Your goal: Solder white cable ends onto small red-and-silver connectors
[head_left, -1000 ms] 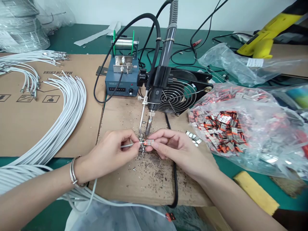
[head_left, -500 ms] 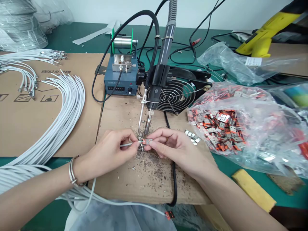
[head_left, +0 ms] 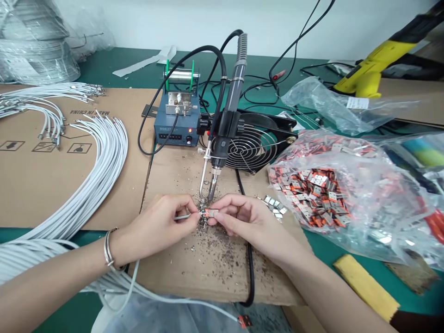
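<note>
My left hand (head_left: 169, 221) pinches a white cable (head_left: 182, 217) close to its end. Between thumb and fingers, my right hand (head_left: 243, 217) grips a small orange and silver connector (head_left: 211, 212), which meets the cable end. Just above the connector are the tip of a soldering iron (head_left: 212, 185) and a thin bent feed tube (head_left: 204, 178), both on a stand. Whether the tip touches the connector is too small to tell. Another cable with an orange connector (head_left: 244, 321) on its end lies at the front edge.
A blue solder feeder (head_left: 176, 127) with a solder spool and a black fan (head_left: 246, 145) stand behind. White cables (head_left: 107, 171) lie on cardboard at left. Bagged connectors (head_left: 319, 194), loose metal pieces (head_left: 275, 206) and a yellow sponge (head_left: 366, 286) are at right.
The whole view has shifted, so the scene sits lower in the picture. Both hands, with the cable and connector, now show slightly farther below the iron tip. A red light shows on the feeder.
</note>
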The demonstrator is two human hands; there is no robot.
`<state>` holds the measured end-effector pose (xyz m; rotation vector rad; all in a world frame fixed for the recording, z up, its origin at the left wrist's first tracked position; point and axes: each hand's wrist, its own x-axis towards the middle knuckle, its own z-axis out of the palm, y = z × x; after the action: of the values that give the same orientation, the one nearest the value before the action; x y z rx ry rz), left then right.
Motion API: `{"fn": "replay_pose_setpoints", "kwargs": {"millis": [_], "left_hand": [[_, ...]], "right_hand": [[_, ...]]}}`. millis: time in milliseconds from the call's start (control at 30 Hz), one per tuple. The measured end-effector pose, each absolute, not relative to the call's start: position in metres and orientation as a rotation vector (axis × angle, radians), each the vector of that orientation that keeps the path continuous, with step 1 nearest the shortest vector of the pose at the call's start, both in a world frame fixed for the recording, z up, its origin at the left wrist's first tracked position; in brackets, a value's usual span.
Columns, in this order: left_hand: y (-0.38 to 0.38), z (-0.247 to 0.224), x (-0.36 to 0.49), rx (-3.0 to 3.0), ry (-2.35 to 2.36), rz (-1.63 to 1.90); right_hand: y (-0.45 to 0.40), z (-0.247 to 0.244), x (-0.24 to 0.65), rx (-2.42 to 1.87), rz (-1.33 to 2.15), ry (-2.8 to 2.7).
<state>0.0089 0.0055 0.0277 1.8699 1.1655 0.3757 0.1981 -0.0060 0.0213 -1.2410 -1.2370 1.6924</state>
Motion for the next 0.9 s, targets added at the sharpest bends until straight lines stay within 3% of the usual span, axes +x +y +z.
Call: {"fn": "replay_pose_setpoints", "kwargs": {"millis": [900], "left_hand": [[0.0048,0.0251,0.0098,1.722,1.099,0.369]], "right_hand": [[-0.0131,0.0191,0.1992,-1.262,1.711,-1.377]]}}
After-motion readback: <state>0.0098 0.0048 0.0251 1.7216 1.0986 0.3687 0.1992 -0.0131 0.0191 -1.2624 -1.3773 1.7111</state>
